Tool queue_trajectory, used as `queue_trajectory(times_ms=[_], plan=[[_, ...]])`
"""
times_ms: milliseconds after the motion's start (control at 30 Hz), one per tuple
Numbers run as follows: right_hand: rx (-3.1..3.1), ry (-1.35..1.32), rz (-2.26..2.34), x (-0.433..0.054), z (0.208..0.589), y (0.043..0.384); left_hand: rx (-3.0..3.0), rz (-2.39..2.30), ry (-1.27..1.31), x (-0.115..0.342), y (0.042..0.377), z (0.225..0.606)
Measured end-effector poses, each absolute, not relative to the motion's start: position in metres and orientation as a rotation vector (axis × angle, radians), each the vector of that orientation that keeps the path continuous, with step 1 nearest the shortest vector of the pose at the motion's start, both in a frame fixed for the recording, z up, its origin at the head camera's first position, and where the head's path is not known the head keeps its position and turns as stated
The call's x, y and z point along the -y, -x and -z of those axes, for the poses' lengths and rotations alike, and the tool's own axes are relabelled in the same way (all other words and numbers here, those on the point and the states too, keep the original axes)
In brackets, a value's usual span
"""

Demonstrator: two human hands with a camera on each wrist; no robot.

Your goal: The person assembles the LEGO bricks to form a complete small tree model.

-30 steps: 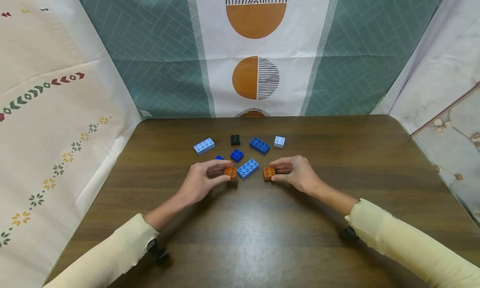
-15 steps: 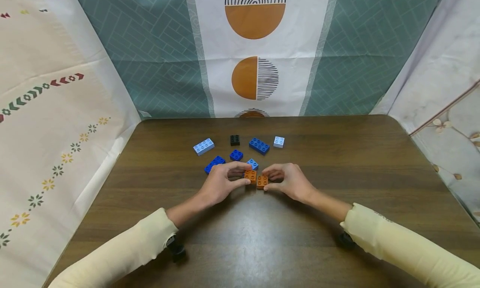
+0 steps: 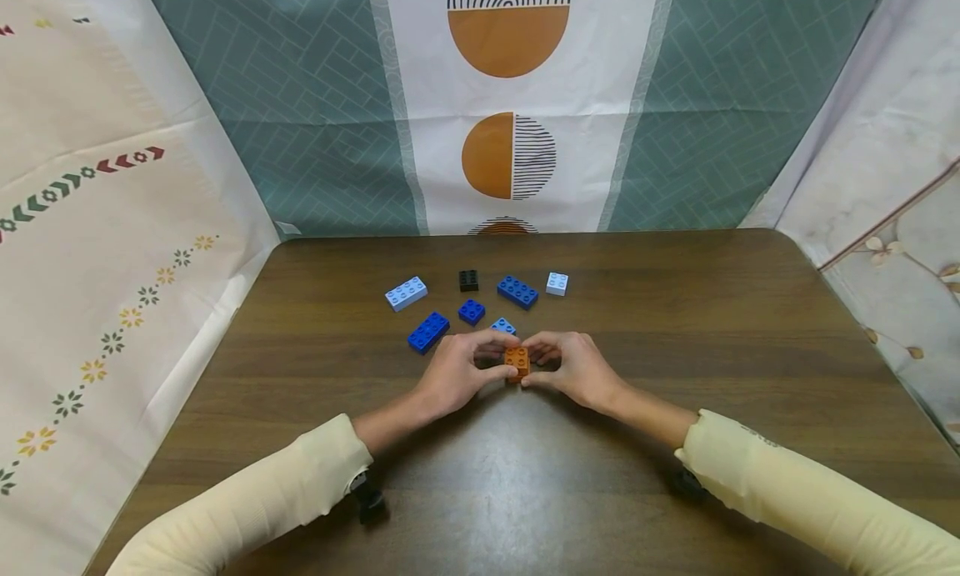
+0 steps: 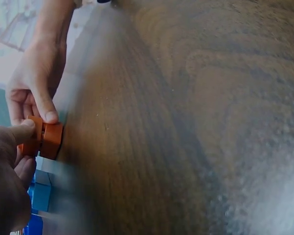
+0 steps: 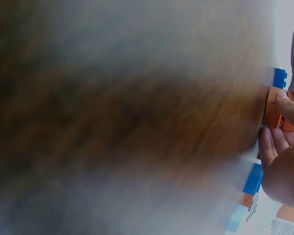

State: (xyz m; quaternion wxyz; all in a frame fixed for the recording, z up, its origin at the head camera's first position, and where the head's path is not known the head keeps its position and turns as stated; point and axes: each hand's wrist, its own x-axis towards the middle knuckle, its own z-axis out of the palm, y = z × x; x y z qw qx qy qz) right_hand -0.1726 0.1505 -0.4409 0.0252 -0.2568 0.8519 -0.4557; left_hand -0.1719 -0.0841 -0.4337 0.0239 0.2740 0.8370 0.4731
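Observation:
My left hand (image 3: 456,374) pinches an orange 2x2 toy building brick (image 3: 516,358) between thumb and fingers. Below it is a second orange brick (image 4: 52,139), which my right hand (image 3: 579,370) grips from the right side, close to the table. In the left wrist view the two bricks are lined up with a narrow gap between them, and studs show there. The right wrist view has the lower orange brick (image 5: 272,108) under my right thumb. Just behind the hands lies a light blue brick (image 3: 504,326), partly hidden by the left fingers.
Beyond the hands, on the wooden table (image 3: 495,493), lie a dark blue long brick (image 3: 429,333), a small dark blue brick (image 3: 472,311), a pale blue long brick (image 3: 407,293), a black brick (image 3: 468,280), a blue long brick (image 3: 517,292) and a whitish brick (image 3: 557,283).
My left hand has carried its orange brick right, onto or just over the other one. My right hand has shifted slightly left and nearer with its brick. The dark blue long brick has come into view.

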Motion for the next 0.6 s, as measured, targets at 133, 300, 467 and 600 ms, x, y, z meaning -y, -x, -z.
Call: queue_trajectory(times_ms=[133, 300, 467, 600], plan=[[-2.640, 0.807, 1.413, -0.149, 0.441, 0.172, -2.599, -1.465, -0.842, 0.083, 0.171, 0.435], [-2.673, 0.803, 1.380, -0.148, 0.441, 0.172, -2.638, -1.423, -0.865, 0.083, 0.172, 0.437], [-2.646, 0.790, 1.317, -0.151, 0.438, 0.172, -2.695, -1.342, -0.915, 0.084, 0.173, 0.437], [-2.570, 0.792, 1.273, -0.156, 0.430, 0.174, -2.722, -1.290, -0.975, 0.084, 0.175, 0.434]])
